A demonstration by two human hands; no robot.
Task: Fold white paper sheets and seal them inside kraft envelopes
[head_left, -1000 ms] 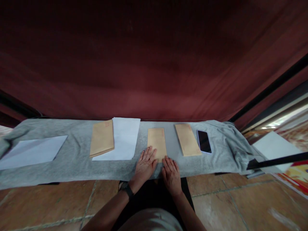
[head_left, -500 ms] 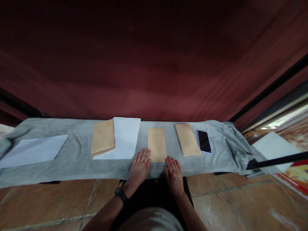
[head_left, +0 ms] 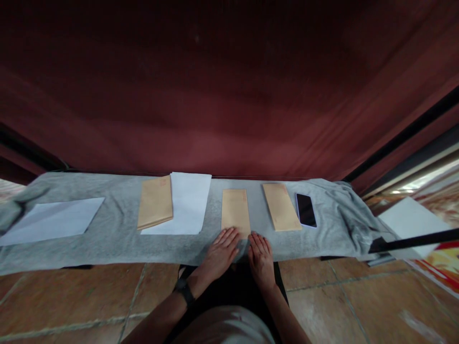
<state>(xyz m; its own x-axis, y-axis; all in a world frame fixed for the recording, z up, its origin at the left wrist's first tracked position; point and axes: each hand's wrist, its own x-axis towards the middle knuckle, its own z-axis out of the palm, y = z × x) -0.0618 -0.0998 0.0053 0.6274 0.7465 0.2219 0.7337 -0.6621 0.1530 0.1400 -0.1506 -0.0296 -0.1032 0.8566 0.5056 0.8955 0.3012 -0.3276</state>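
A tan paper envelope lies flat on the grey cloth right in front of me, with small red print at its upper right. My left hand rests flat with fingers stretched over the envelope's near left part, a dark watch on that wrist. Beside its near right corner lies my right hand, palm down, fingers extended and nothing gripped. Farther right is another tan envelope, slightly turned. To the left, a stack of tan envelopes partly covers white paper sheets.
A smartphone with a dark screen lies right of the envelopes. At far left is another white sheet. The narrow table under grey cloth meets a dark red panel. A black bar crosses at right.
My left hand has slid right, from beside the envelope's left edge onto its near part. My right hand stays at about the same place.
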